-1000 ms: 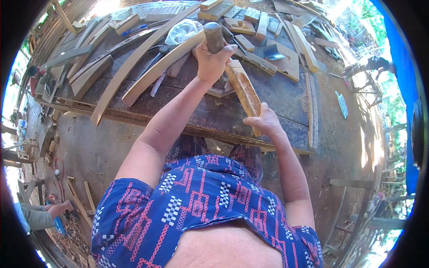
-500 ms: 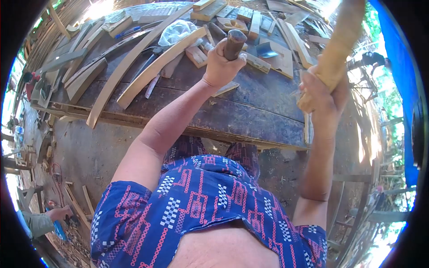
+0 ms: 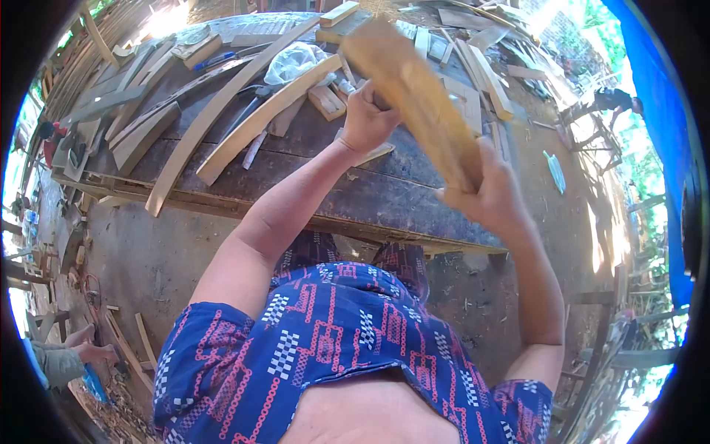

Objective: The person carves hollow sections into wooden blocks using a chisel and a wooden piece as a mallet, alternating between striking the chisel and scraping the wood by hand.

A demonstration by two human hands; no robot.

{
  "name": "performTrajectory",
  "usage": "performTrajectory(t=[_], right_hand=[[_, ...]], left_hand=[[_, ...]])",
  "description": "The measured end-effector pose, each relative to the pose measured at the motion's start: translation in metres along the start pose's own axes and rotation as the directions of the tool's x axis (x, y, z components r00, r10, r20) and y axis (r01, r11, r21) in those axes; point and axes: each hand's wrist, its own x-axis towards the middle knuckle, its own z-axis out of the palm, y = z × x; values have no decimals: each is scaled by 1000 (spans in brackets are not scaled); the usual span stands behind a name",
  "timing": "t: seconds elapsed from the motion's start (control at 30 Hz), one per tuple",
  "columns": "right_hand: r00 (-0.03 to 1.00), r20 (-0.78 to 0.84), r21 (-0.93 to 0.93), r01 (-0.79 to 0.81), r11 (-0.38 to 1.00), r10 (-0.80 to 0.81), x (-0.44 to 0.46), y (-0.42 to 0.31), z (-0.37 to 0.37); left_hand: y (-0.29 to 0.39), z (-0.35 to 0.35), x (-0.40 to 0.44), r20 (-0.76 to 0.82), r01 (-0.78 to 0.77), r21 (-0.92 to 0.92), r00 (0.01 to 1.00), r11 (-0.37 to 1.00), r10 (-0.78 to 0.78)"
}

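Note:
My left hand (image 3: 367, 122) is closed in a fist around the thick, round wooden handle of a chisel (image 3: 381, 101), upright over the workbench (image 3: 436, 200). Its lower end is hidden by the fist. My right hand (image 3: 497, 191) grips the narrow end of a heavy wooden mallet (image 3: 414, 89), slightly blurred. The mallet's broad end reaches up and left, covering most of the handle top; whether they touch I cannot tell. Close to my left hand are a small wooden block (image 3: 326, 103) and a long curved wooden piece (image 3: 270, 118).
More curved strips (image 3: 214, 111) and boards lie across the bench's left and far sides. A clear plastic bag (image 3: 294, 62) rests among them. At lower left, another person's sleeve (image 3: 61, 365) and hand show near the floor. A blue tarp (image 3: 658, 133) hangs at right.
My right hand has swung the mallet down and left, from raised at the right to over the chisel handle. My left hand stays almost in place, still holding the chisel.

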Motion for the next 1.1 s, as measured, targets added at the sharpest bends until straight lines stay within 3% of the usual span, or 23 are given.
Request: performTrajectory(t=[0.03,0.07,0.1,0.13,0.17,0.2,0.27,0.3,0.33,0.37,0.4,0.47,0.6,0.77,0.9,0.97,1.1], right_hand=[[988,130,-334,120,935,-81,-1,26,-9],[952,282,-611,271,744,-116,3,33,-11],[950,289,-605,278,746,-120,5,37,-13],[983,181,-411,41,911,38,4,38,-12],[968,115,-168,-201,965,221,3,38,-11],[968,125,-161,-198,967,219,1,52,-10],[953,-29,-181,-301,936,301,-9,102,-10],[956,-25,-177,-293,940,294,-11,120,-16],[964,10,-477,-229,849,266,-14,138,-24],[966,51,-727,-137,673,252,-18,155,-30],[966,55,-723,-136,678,253,-22,168,-32],[895,57,-877,-167,451,442,-28,190,-34],[916,-9,-893,-188,410,400,-28,212,-33],[994,-53,-886,-92,455,97,-5,218,-17],[990,-106,-831,-142,537,97,5,227,8],[969,-114,-831,-213,514,218,4,218,19],[983,-126,-877,-175,448,137,-2,216,26]], left_hand=[[1,0,-1,7,1,6,1000,1000,-1],[2,0,2,-9,47,-25,999,999,-47],[3,-3,4,-31,96,-54,995,994,-98],[4,-9,3,-46,142,85,989,986,-138],[2,-13,0,-55,149,95,988,984,-144],[0,-16,0,-63,142,93,989,985,-136],[-8,-20,2,-78,100,57,992,993,-95],[-6,-21,5,-81,92,62,993,994,-87],[-3,-23,5,-81,124,18,989,992,-122],[-2,-25,4,-79,158,-26,984,987,-160],[-2,-27,4,-81,160,-19,984,987,-161],[-1,-29,5,-87,145,-33,985,989,-147],[4,-28,4,-74,176,-35,981,984,-179],[7,-17,5,-37,125,50,992,991,-123],[18,-14,-2,-18,172,56,985,984,-171],[23,-15,-5,-33,146,10,989,989,-146],[34,-13,-9,-35,123,25,992,992,-122]])
